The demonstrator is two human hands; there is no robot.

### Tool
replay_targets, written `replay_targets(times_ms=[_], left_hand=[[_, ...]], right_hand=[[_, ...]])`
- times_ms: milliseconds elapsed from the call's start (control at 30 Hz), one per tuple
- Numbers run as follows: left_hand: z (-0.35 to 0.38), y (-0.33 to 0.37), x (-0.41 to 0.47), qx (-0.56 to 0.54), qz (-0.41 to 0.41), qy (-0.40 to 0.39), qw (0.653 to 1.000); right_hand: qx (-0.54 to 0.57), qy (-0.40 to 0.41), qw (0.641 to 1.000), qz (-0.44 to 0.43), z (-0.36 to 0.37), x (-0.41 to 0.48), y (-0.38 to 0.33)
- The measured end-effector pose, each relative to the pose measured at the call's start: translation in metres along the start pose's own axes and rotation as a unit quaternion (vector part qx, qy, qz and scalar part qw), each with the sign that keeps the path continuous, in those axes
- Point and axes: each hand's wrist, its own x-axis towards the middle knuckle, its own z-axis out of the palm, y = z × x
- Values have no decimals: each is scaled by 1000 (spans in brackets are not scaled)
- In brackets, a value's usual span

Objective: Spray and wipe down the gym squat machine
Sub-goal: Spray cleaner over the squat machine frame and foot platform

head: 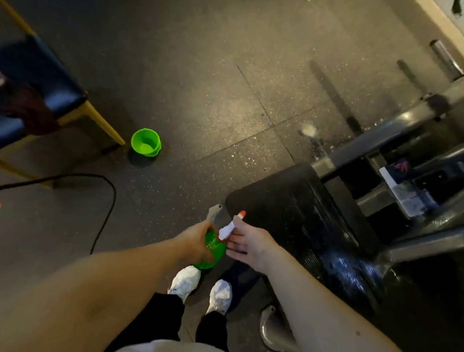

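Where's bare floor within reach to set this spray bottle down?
Bare floor lies ahead, between the green bucket and the machine's black pad, and also between the black cable and your shoes. Crowded: the right side, filled by the machine frame, and under the blue bench at left.

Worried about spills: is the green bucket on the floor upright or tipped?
Upright: the green bucket stands on its base on the floor, open rim facing up.

The left hand (198, 241) grips a green spray bottle (213, 250); the right hand (249, 243) touches its white, red-tipped spray head (229, 228), beside the wet black machine pad (307, 213).
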Motion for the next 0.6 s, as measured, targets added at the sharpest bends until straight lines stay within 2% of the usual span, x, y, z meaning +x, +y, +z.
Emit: replay_targets(times_ms=[167, 267, 433, 600], left_hand=[[-23, 23, -51, 21, 7, 60, 998], [-33, 22, -78, 7, 10, 100, 995], [-62, -11, -114, -118, 5, 166, 979], [-103, -50, -149, -300, -13, 240, 923]], right_hand=[[26, 29, 998, -50, 15, -41, -10], [-17, 37, 996, -84, 33, -51, -16], [-173, 33, 975, -137, 88, -57, -39], [-303, 31, 937, -174, 163, -14, -62]])
